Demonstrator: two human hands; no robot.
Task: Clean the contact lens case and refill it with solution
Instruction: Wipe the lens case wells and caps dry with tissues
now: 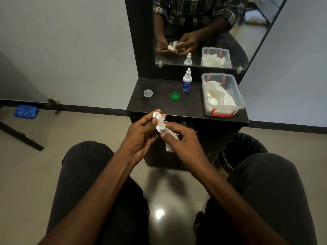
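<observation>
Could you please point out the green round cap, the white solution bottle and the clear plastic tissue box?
Green round plastic cap (pixel 175 96), head view, top face.
White solution bottle (pixel 186 83), head view, body.
Clear plastic tissue box (pixel 223 111), head view, near wall.

two caps (pixel 148 93), one bottle (pixel 186 82), perhaps one case (pixel 158 121)

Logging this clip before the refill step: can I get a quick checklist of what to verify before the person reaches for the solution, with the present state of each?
1. Case in hand: ok. The left hand holds the white lens case by its fingers.
2. Wiping under way: ok. The right hand presses a tissue against the case.
3. Wells dry and clean: cannot tell, the tissue covers them.
4. Caps off and within reach: ok. The clear cap and green cap lie apart on the black counter.
5. Solution bottle upright: ok. Whether its tip is capped: cannot tell.
6. Spare tissues: ok, in the clear box.
</observation>
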